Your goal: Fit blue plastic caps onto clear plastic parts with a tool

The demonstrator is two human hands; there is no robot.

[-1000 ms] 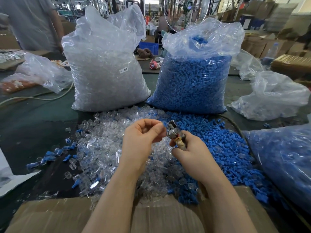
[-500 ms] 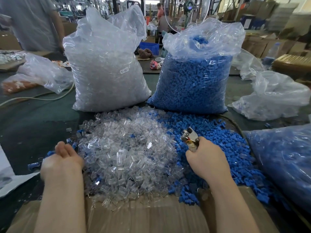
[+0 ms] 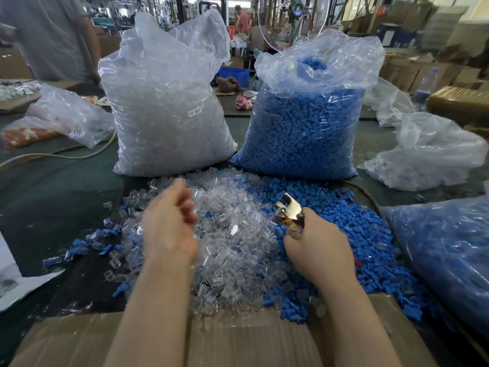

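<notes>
The right hand point(image 3: 315, 250) grips the tool point(image 3: 289, 213) above the blue caps point(image 3: 352, 234), while the blurred left hand point(image 3: 169, 223), half-curled and seemingly empty, hovers over the clear parts point(image 3: 232, 234) beside it.

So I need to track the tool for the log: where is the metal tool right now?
In the head view the metal tool sits right of centre, gripped in the right hand, where the loose clear parts meet the loose blue caps.
</notes>
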